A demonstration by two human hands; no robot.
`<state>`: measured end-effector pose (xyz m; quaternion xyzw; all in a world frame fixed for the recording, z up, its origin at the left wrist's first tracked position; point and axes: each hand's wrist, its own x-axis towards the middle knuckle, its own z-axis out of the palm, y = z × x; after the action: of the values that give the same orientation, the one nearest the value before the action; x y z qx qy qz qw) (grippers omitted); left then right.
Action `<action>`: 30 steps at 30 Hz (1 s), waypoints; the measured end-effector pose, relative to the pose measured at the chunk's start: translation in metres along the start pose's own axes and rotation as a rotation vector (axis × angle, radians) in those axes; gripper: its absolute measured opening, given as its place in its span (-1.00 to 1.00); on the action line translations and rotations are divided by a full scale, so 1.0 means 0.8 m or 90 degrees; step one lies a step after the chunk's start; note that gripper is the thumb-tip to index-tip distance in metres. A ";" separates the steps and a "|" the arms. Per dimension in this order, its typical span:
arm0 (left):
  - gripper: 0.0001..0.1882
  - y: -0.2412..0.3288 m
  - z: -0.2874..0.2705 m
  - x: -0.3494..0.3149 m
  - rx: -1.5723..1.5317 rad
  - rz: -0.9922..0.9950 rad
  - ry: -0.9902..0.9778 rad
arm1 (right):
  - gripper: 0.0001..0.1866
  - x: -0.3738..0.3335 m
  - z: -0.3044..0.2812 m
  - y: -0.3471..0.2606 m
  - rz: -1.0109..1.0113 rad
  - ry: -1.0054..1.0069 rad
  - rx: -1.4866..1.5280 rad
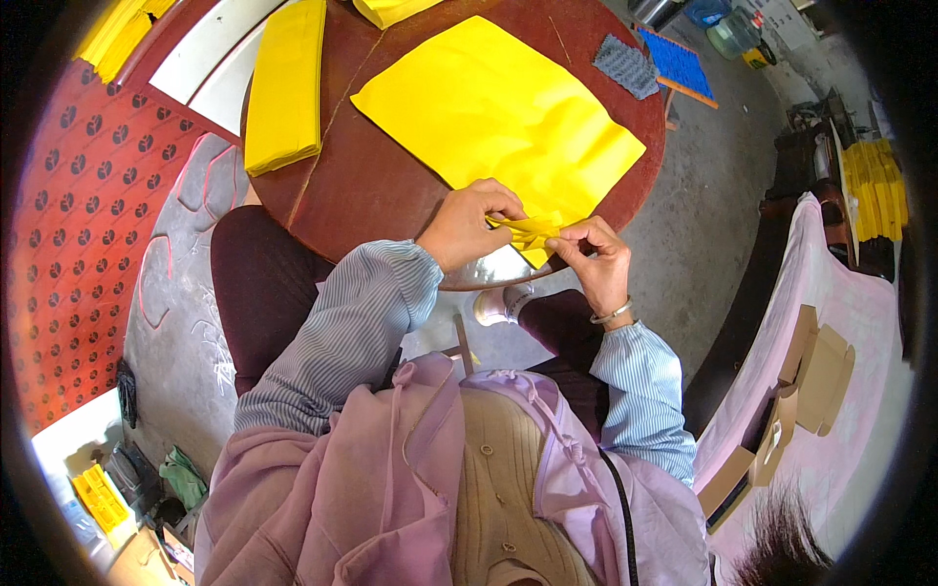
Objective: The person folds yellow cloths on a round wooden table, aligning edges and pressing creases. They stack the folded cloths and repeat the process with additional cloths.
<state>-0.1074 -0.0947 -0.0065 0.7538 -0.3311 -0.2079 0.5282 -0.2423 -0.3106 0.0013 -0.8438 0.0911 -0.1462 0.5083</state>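
A large yellow sheet (498, 107), fabric-like and slightly rumpled, lies across the round red-brown table (362, 205). At its near edge the material is gathered into small folds. My left hand (471, 223) pinches these folds from the left, fingers closed on the yellow material. From the right, my right hand (594, 256) grips the same gathered edge between thumb and fingers. Both hands are close together at the table's near rim. Striped sleeve covers are on both forearms, and a bracelet is on the right wrist.
A stack of folded yellow sheets (286, 88) lies at the table's left, with another yellow piece (396, 8) at the far edge. A grey cloth (626, 66) sits at the right rim beside a blue woven stool (676, 64). An open cardboard box (782, 420) rests at right.
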 end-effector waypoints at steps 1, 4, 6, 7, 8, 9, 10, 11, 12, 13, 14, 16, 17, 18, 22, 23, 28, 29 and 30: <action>-0.78 0.001 0.000 0.000 0.000 0.003 0.001 | -0.84 0.000 0.000 -0.001 -0.004 -0.001 -0.001; -0.78 0.003 0.001 0.000 0.004 -0.002 0.001 | -0.85 0.001 0.001 -0.004 0.003 0.004 0.009; -0.77 0.003 0.003 0.001 0.013 -0.011 0.005 | -0.85 0.001 0.001 -0.005 0.005 0.005 0.006; -0.77 0.003 0.004 0.001 0.000 -0.024 0.008 | -0.85 0.001 0.001 -0.004 0.002 0.006 0.004; -0.78 0.003 0.005 0.002 -0.011 -0.039 0.011 | -0.85 0.001 0.001 -0.004 0.009 0.007 0.007; -0.78 0.002 0.005 0.002 -0.022 -0.052 0.012 | -0.85 0.002 0.002 -0.004 0.011 0.010 0.010; -0.77 0.002 0.005 0.002 -0.023 -0.044 0.011 | -0.85 0.002 0.002 -0.003 0.008 0.010 0.013; -0.76 0.001 0.004 0.002 -0.024 -0.034 0.009 | -0.84 0.002 0.002 -0.002 0.018 0.013 0.013; -0.76 0.000 0.003 0.002 -0.022 -0.028 0.005 | -0.84 0.002 0.002 0.000 0.022 0.014 0.014; -0.75 -0.001 0.002 0.002 -0.023 -0.014 -0.004 | -0.84 0.003 0.003 0.001 0.021 0.015 0.012; -0.73 -0.002 0.000 0.002 -0.021 -0.004 -0.013 | -0.84 0.003 0.004 0.002 0.029 0.016 0.021; -0.71 -0.003 -0.004 0.001 -0.008 0.020 -0.028 | -0.84 0.002 0.005 0.004 0.033 0.020 0.035; -0.70 -0.002 -0.005 0.001 0.003 0.033 -0.033 | -0.84 0.002 0.005 0.005 0.032 0.020 0.044; -0.70 -0.002 -0.006 0.001 0.017 0.038 -0.039 | -0.83 0.002 0.005 0.006 0.030 0.019 0.053; -0.72 -0.001 -0.004 0.000 -0.003 0.011 -0.036 | -0.83 0.002 0.005 0.006 0.013 0.023 0.039; -0.73 -0.001 -0.002 -0.001 0.005 0.023 -0.025 | -0.83 0.003 0.006 0.006 0.017 0.021 0.035; -0.75 -0.001 0.004 -0.002 0.026 0.043 0.004 | -0.84 0.002 0.004 0.003 0.008 0.018 0.026; -0.75 -0.001 0.006 -0.003 0.031 0.040 0.012 | -0.83 0.002 0.004 0.002 0.008 0.017 0.024; -0.75 -0.001 0.007 -0.004 0.038 0.040 0.016 | -0.83 0.001 0.004 0.002 0.003 0.015 0.023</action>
<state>-0.1134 -0.0963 -0.0091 0.7611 -0.3540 -0.1721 0.5155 -0.2402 -0.3092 -0.0014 -0.8324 0.0969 -0.1567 0.5227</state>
